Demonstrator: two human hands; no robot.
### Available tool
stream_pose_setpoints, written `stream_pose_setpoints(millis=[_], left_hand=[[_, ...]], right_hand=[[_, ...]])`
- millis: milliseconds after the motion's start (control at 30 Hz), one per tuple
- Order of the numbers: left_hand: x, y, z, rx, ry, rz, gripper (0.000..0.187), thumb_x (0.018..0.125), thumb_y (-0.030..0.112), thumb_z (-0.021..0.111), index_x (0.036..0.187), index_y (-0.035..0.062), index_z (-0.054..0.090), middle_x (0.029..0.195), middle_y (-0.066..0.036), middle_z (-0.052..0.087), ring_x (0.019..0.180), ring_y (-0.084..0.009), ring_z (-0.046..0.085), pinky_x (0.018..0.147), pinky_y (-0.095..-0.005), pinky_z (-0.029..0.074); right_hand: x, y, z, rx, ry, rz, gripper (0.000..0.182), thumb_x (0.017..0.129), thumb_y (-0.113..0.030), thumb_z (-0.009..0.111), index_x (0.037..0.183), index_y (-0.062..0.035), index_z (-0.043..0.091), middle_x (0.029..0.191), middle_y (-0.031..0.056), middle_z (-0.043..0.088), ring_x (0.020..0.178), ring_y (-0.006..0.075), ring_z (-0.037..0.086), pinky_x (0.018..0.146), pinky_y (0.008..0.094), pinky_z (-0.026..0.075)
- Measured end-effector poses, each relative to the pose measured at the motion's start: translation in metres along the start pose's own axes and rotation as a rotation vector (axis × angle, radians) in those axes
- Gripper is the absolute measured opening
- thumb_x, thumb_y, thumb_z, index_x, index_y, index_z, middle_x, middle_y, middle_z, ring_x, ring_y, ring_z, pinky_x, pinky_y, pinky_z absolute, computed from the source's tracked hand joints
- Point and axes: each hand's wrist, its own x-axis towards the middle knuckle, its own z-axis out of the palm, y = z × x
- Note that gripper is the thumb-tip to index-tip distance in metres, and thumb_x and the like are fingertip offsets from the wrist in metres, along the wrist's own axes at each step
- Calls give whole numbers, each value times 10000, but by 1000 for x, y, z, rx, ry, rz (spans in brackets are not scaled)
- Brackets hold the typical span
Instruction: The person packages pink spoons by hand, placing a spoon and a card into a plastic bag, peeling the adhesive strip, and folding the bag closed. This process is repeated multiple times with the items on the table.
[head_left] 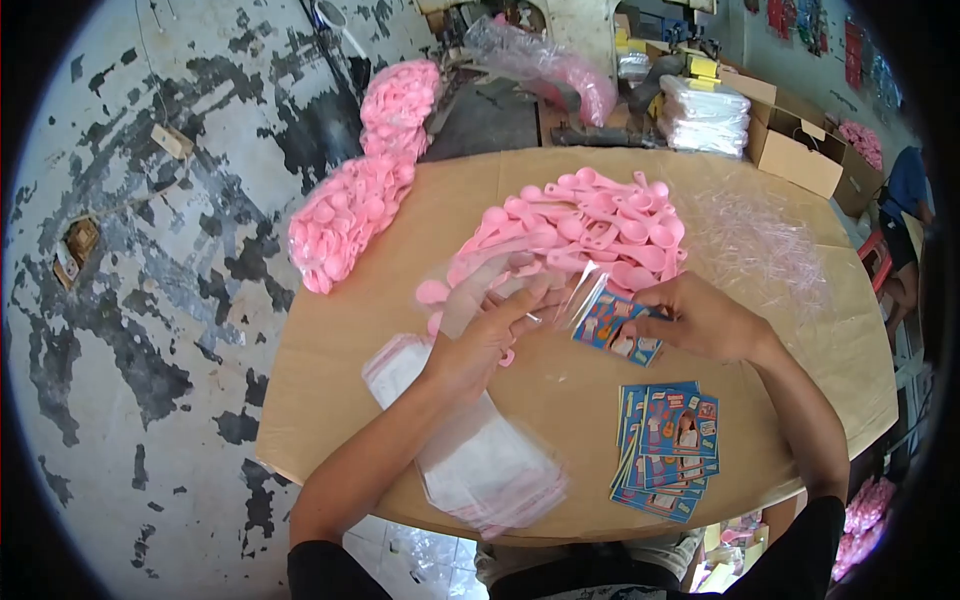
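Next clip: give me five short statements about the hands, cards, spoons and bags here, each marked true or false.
1. The right hand holds a printed card. True.
2. The spoons on the board are blue. False: they are pink.
3. A stack of cards lies near the right forearm. True.
4. The left hand is empty and flat on the board. False: it holds a clear bag.
5. A stack of clear bags lies under the left forearm. True.
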Motion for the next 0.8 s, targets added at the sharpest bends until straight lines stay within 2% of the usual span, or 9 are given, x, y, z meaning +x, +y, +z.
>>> stream_pose_setpoints(millis=[67, 200, 300, 367, 500, 567, 667, 767, 800], left_hand=[[-3, 8, 4, 70, 47, -36, 366, 946, 156, 575, 1237, -34, 459, 1123, -168, 599, 1042, -247, 627, 923, -375, 534], [-3, 13, 5, 84, 180, -103, 393, 934, 188, 602, 1233, -37, 482, 1135, -162, 587, 1035, -245, 622, 936, -364, 523], [-6, 11, 6, 23, 152, -54, 425, 936, 228, 602, 1255, -27, 484, 1154, -139, 586, 1016, -247, 630, 917, -340, 527], [-7, 7, 9, -3, 45, 6, 449, 940, 251, 596, 1282, -14, 475, 1167, -118, 587, 1026, -243, 626, 888, -314, 531], [-13, 2, 19, -104, 76, 33, 460, 940, 260, 600, 1302, 6, 473, 1188, -85, 588, 1020, -206, 628, 829, -281, 524], [-11, 2, 13, -84, 57, -3, 451, 936, 249, 608, 1295, 4, 487, 1180, -74, 597, 1025, -177, 622, 824, -283, 516], [-11, 1, 20, 184, 60, -44, 412, 930, 215, 620, 1270, 6, 520, 1147, -56, 617, 998, -142, 624, 839, -295, 514], [-15, -7, 24, 150, -36, 31, 301, 908, 215, 660, 1138, 21, 638, 919, 19, 654, 839, -58, 577, 762, -228, 468], [-14, -6, 24, 134, -61, 66, 308, 903, 217, 667, 1139, 21, 635, 924, 20, 648, 845, -61, 572, 770, -229, 467]], right_hand=[[3, -1, 7, 261, 82, 27, 209, 945, -164, 578, 1042, 16, 624, 805, 49, 631, 588, 92, 582, 531, 251, 499], [4, -12, 12, 359, 199, -16, 220, 977, -194, 535, 1083, -17, 613, 762, 2, 618, 476, 58, 562, 450, 202, 448], [3, -14, 14, 422, 207, -36, 246, 976, -177, 533, 1147, -10, 595, 798, 9, 617, 505, 43, 549, 465, 213, 458], [4, -17, 22, 394, 227, -82, 233, 972, -172, 539, 1131, -12, 598, 790, 5, 610, 502, 41, 547, 461, 206, 446], [5, -20, 37, 418, 255, -93, 200, 962, -168, 558, 1072, -10, 611, 748, -11, 592, 502, 32, 525, 460, 201, 425], [1, -20, 34, 332, 163, -66, 197, 964, -182, 557, 1025, -6, 622, 729, -19, 583, 480, 32, 514, 446, 194, 417], [1, -20, 34, 307, 169, -36, 185, 951, -189, 582, 987, -17, 643, 688, -29, 571, 515, 22, 498, 470, 197, 397], [1, -21, 40, 402, 233, -88, 172, 940, -183, 598, 974, -25, 656, 676, -37, 568, 563, 14, 502, 500, 199, 389], [1, -22, 42, 444, 249, -120, 169, 938, -181, 600, 971, -26, 658, 677, -39, 569, 575, 13, 507, 508, 199, 389]])
